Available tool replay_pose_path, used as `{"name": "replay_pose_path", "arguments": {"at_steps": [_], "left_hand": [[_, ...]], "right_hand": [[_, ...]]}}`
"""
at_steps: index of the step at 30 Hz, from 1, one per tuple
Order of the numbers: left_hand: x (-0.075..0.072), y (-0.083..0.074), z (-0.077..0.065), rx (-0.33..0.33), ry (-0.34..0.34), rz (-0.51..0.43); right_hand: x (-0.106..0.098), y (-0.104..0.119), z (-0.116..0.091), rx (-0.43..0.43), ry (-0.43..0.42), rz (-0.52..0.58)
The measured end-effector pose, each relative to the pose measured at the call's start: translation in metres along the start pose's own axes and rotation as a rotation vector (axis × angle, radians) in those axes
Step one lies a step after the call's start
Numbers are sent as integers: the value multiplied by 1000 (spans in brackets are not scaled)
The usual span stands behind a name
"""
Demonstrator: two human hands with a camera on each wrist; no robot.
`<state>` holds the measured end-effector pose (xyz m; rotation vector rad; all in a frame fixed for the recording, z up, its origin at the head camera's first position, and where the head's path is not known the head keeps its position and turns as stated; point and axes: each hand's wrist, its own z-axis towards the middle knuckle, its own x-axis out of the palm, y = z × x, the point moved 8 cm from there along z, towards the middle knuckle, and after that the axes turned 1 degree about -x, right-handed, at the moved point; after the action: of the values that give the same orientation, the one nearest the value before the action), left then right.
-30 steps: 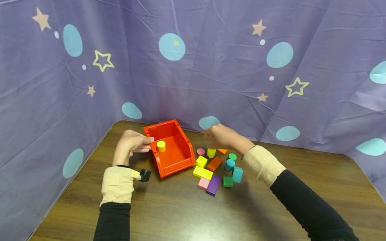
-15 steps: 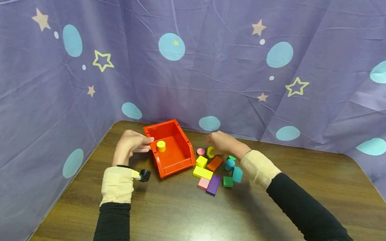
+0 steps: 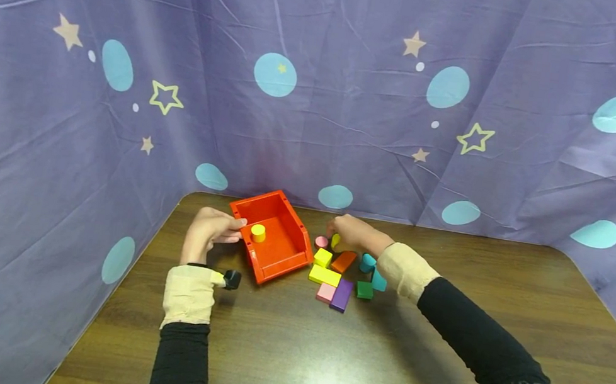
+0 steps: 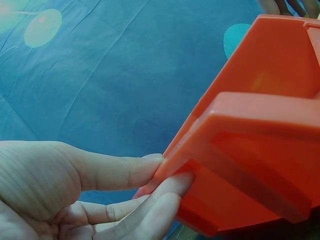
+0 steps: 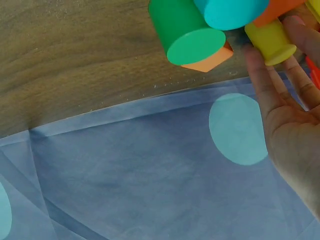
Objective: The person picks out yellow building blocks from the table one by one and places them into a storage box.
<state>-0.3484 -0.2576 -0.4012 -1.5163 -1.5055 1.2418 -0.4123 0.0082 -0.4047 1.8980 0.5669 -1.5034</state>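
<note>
Near the far left corner of the table, your left hand pinched the rim of the red bin, where a yellow cylinder stood. Toward the far edge, your right hand held a second yellow cylinder between thumb and fingers, near a pink round block.

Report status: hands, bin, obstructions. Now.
Left hand pinching red bin by its edge. Right hand around yellow cylinder. Second cylinder inside bin. Pink piece between right hand and bin, possibly in the way.
</note>
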Motion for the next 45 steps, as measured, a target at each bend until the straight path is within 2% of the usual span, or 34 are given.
{"name": "replay_pose_path", "arguments": {"at_steps": [8, 30, 45], "left_hand": [[1, 1, 2, 6, 1, -19], [1, 2, 3, 15, 11, -35], [0, 2, 3, 5, 8, -21]], "right_hand": [[5, -3, 2, 13, 6, 0], [3, -1, 2, 14, -5, -6], [0, -5, 2, 69, 13, -16]]}}
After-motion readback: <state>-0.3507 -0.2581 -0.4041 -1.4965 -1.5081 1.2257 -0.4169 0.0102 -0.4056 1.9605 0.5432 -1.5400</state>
